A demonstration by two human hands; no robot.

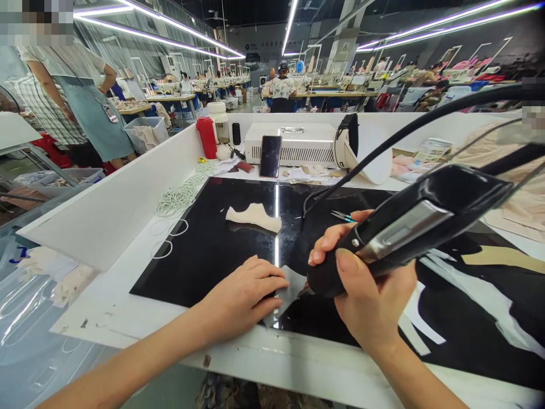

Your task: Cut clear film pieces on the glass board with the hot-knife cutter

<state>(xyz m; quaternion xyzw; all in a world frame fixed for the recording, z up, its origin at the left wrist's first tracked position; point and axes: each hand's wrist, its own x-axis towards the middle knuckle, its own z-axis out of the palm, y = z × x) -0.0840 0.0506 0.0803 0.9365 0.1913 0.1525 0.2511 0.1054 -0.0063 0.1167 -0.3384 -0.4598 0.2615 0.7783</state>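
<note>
My right hand [361, 289] is closed around a black handheld tool [409, 227] with a metal plate on its side and a black cable running up to the right. The tool's rounded tip sits just above the glossy black work surface [204, 250]. My left hand [244, 292] lies flat on that surface with fingers stretched out, pressing near a small pale piece [289, 287] beside the tool's tip. A cream fabric piece [254, 216] lies farther back on the black surface.
Small scissors [343, 216] lie behind my right hand. White elastic rings [176, 199] are heaped at the left. A phone [270, 155] leans on a white box [293, 142]; a red bottle [206, 137] stands nearby. A person in an apron [80, 102] stands at left.
</note>
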